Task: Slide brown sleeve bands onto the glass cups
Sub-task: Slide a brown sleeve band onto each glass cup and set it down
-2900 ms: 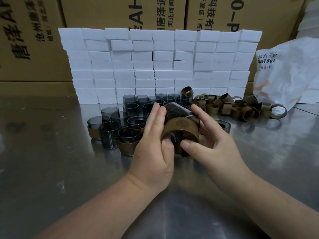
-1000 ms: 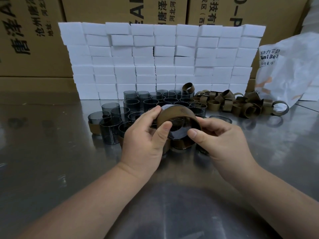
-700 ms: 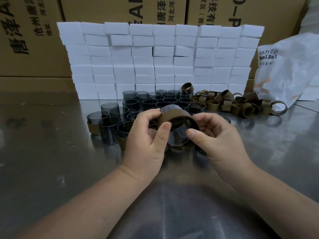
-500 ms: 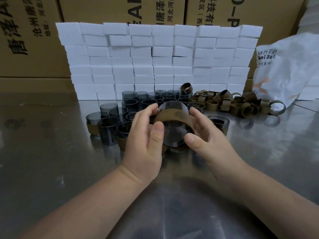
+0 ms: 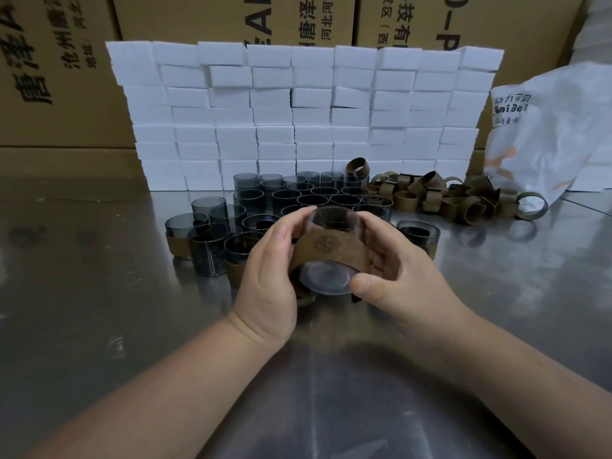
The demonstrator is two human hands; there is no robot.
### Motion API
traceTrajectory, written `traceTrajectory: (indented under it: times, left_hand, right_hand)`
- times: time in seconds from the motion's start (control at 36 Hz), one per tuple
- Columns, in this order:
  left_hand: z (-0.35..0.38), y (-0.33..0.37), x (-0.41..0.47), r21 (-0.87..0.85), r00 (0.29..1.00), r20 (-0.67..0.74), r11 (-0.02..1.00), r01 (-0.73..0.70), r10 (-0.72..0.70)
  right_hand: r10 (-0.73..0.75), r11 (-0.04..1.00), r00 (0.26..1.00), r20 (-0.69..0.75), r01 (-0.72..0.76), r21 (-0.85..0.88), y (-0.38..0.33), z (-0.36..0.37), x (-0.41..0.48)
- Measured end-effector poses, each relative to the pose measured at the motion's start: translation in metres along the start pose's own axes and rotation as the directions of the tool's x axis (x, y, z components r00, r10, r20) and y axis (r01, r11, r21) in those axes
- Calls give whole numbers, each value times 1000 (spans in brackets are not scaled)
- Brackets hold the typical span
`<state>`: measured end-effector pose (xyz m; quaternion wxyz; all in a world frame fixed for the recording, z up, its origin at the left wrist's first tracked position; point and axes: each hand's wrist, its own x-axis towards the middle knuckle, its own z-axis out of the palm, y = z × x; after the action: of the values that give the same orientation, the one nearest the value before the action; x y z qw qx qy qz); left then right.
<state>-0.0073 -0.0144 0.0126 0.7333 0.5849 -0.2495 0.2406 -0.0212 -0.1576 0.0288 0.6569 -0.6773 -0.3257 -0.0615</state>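
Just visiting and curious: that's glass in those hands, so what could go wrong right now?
The glass cup, gripped tilted by the left hand and right hand above the metal table, could slip and crack. The crowded cups stand just behind it; a drop might knock or chip them.

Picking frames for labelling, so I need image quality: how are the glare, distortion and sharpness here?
Head view: the brushed steel tabletop gives smeared reflections, no blown-out glare; wide-angle distortion bows the wall of white foam blocks near its ends; the smoky glass cup and its brown sleeve band, gripped by left hand and right hand, are sharp.
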Motion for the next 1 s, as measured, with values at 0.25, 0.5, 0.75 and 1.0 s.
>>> traceTrajectory:
  times: [0.25, 0.5, 0.75, 1.0]
  left_hand:
    - [3, 5, -2, -4, 998, 12, 998, 60, -60]
    - [8, 18, 4, -298, 953, -48, 915, 272, -299]
    - [7, 16, 8, -503, 909, -38, 794, 342, -416]
    - [8, 16, 8, -518, 885, -90, 780, 351, -457]
  right_hand:
    - [-71, 974, 997, 33, 76, -212, -1, -5, -3]
    - [-72, 957, 996, 48, 82, -279, 0, -4, -4]
    - [-28, 953, 999, 40, 38, -301, 1, 0, -3]
    - [-39, 947, 998, 57, 55, -317, -1, 2, -4]
